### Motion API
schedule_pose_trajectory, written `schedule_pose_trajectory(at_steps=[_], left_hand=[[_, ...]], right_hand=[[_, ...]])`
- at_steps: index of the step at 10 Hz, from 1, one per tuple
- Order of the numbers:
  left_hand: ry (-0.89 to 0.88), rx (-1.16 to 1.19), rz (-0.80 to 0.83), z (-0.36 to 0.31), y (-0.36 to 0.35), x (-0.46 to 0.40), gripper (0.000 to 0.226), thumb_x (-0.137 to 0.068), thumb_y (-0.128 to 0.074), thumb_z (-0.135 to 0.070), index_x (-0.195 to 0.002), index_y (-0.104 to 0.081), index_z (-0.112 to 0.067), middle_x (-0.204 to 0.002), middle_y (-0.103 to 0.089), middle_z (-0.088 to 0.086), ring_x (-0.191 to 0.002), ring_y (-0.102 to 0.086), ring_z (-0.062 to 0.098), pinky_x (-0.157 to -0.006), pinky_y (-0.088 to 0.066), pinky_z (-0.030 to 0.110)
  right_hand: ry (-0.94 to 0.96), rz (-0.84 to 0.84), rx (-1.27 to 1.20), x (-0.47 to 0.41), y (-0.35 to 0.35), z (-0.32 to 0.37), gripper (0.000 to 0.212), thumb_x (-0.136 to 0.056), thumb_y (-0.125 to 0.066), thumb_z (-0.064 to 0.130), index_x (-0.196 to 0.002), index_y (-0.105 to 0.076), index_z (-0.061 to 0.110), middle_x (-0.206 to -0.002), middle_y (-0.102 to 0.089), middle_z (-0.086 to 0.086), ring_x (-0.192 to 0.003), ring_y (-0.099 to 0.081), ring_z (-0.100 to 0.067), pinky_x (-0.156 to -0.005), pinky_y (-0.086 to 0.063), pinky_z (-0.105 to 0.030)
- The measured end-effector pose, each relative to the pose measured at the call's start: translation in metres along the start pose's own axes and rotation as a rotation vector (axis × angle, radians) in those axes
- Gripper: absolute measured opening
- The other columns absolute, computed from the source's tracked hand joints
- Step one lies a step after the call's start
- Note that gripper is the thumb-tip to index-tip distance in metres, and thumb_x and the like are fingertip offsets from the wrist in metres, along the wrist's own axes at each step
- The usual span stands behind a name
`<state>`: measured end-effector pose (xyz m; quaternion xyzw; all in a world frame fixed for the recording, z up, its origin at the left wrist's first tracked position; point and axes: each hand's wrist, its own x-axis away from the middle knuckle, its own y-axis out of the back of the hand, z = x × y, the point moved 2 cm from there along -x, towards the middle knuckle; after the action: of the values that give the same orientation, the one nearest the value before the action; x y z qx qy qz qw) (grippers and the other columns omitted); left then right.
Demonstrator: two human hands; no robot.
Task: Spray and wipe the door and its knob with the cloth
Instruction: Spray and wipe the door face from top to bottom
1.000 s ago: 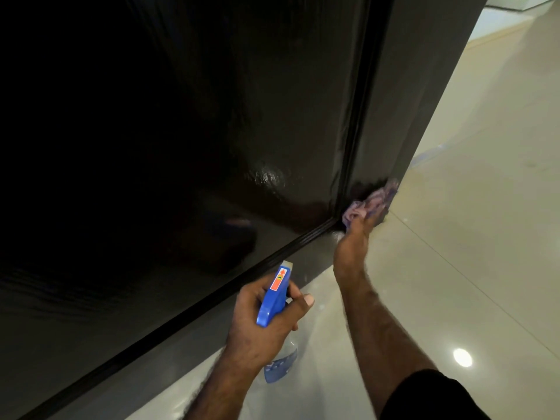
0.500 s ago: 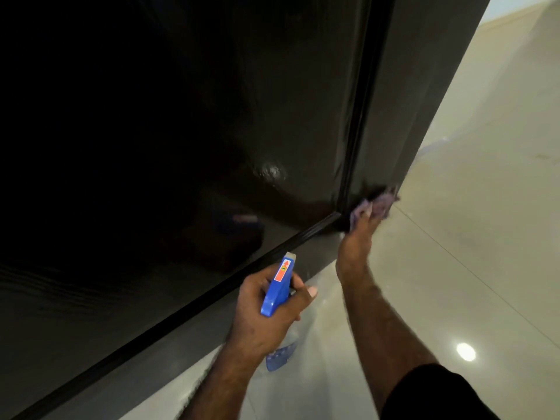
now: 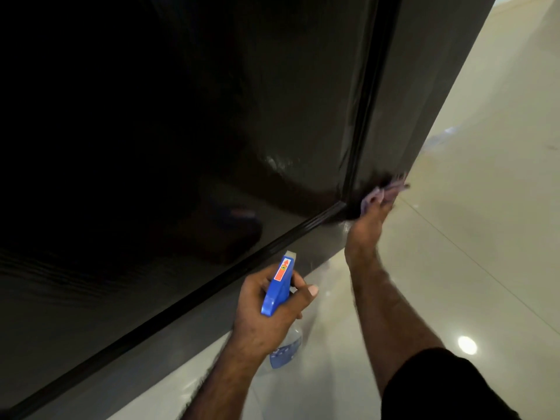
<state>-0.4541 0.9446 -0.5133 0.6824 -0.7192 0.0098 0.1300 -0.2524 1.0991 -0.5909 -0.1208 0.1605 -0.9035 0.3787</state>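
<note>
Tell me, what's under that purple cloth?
The purple cloth is pressed by the right hand against the dark door's bottom corner. The patch of door beneath it is covered, so unseen.

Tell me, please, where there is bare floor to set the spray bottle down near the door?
Bare tile floor spreads right of the right hand and forearm. A narrower strip lies between the forearms, beside the door bottom. It is crowded at the door's lower corner, where the cloth presses, and around the left hand gripping the spray bottle.
</note>
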Motion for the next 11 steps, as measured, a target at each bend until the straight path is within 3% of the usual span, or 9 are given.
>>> schedule_pose_trajectory(at_steps=[1,2,3,4,5,7,9,10,11], left_hand=[[0.027,-0.035,0.016,0.009,0.006,0.007,0.029,-0.075,-0.085,-0.037,-0.084,-0.072,-0.012,-0.078,-0.072,0.006,-0.063,-0.069,0.021,-0.062,-0.06,0.026],[0.022,-0.042,0.004,0.016,0.017,0.013,0.02,-0.081,-0.086,-0.022,-0.085,-0.072,-0.009,-0.079,-0.073,0.006,-0.061,-0.069,0.02,-0.06,-0.06,0.026],[0.02,-0.054,-0.017,0.024,0.028,0.019,0.017,-0.083,-0.085,-0.013,-0.085,-0.072,-0.004,-0.08,-0.074,0.007,-0.059,-0.069,0.02,-0.059,-0.059,0.026],[0.017,-0.048,-0.032,0.028,0.034,0.02,0.017,-0.082,-0.084,-0.013,-0.085,-0.071,-0.003,-0.08,-0.073,0.009,-0.06,-0.068,0.02,-0.059,-0.059,0.026],[0.028,-0.057,-0.058,0.024,0.039,0.025,0.012,-0.085,-0.083,-0.008,-0.085,-0.071,-0.005,-0.078,-0.073,0.006,-0.061,-0.069,0.02,-0.059,-0.059,0.026],[0.054,-0.068,-0.07,0.013,0.056,0.035,0.018,-0.082,-0.085,-0.014,-0.078,-0.069,-0.007,-0.07,-0.071,0.005,-0.057,-0.068,0.017,-0.057,-0.058,0.023],[0.331,-0.323,-0.097,0.028,0.078,0.065,0.03,-0.078,-0.09,-0.024,-0.075,-0.062,-0.015,-0.061,-0.072,0.011,-0.056,-0.069,0.022,-0.066,-0.056,0.032],[0.401,-0.317,-0.038,0.036,0.089,0.078,0.03,-0.077,-0.091,-0.029,-0.079,-0.066,-0.013,-0.061,-0.072,0.007,-0.053,-0.067,0.018,-0.069,-0.059,0.035],[0.383,-0.36,0.027,0.044,0.102,0.084,0.034,-0.077,-0.092,-0.036,-0.077,-0.07,-0.01,-0.062,-0.07,0.007,-0.048,-0.065,0.016,-0.061,-0.057,0.03]], right_hand=[[-0.354,0.078,-0.021,0.001,0.042,-0.13,0.052,-0.104,-0.049,0.066,-0.146,-0.058,0.037,-0.134,-0.068,0.002,-0.123,-0.066,-0.019,-0.118,-0.045,-0.05],[-0.395,0.137,0.069,0.055,0.03,-0.113,0.042,-0.105,-0.051,0.064,-0.14,-0.058,0.04,-0.139,-0.066,0.002,-0.122,-0.065,-0.015,-0.115,-0.047,-0.048],[-0.218,0.184,0.177,0.091,-0.005,-0.023,0.045,-0.107,-0.047,0.049,-0.147,-0.041,0.029,-0.144,-0.051,0.002,-0.126,-0.055,-0.01,-0.111,-0.038,-0.02],[0.018,0.193,0.223,0.07,-0.007,-0.001,0.064,-0.114,-0.038,0.035,-0.17,-0.016,0.016,-0.174,-0.021,0.0,-0.159,-0.029,-0.02,-0.117,-0.026,-0.008],[-0.233,0.04,0.25,0.072,0.004,-0.037,0.056,-0.12,-0.028,0.032,-0.172,-0.015,0.014,-0.174,-0.025,-0.003,-0.159,-0.027,-0.017,-0.118,-0.023,-0.011],[-0.57,0.135,0.176,0.162,-0.016,-0.043,0.057,-0.111,-0.046,0.044,-0.164,-0.041,0.022,-0.158,-0.052,-0.004,-0.147,-0.05,-0.024,-0.123,-0.038,-0.039],[-0.312,0.109,0.366,0.122,-0.006,-0.046,0.072,-0.11,-0.048,0.048,-0.171,-0.023,0.021,-0.171,-0.034,0.002,-0.151,-0.038,-0.014,-0.115,-0.032,-0.023],[-0.864,-0.064,0.103,0.098,0.022,-0.145,0.065,-0.111,-0.057,0.033,-0.162,-0.036,0.001,-0.154,-0.052,0.005,-0.139,-0.051,-0.014,-0.109,-0.043,-0.024],[-0.331,-0.069,-0.873,0.102,0.013,-0.161,0.061,-0.112,-0.043,0.005,-0.163,-0.015,-0.015,-0.116,-0.059,0.038,-0.112,-0.053,0.014,-0.128,-0.024,-0.02]])
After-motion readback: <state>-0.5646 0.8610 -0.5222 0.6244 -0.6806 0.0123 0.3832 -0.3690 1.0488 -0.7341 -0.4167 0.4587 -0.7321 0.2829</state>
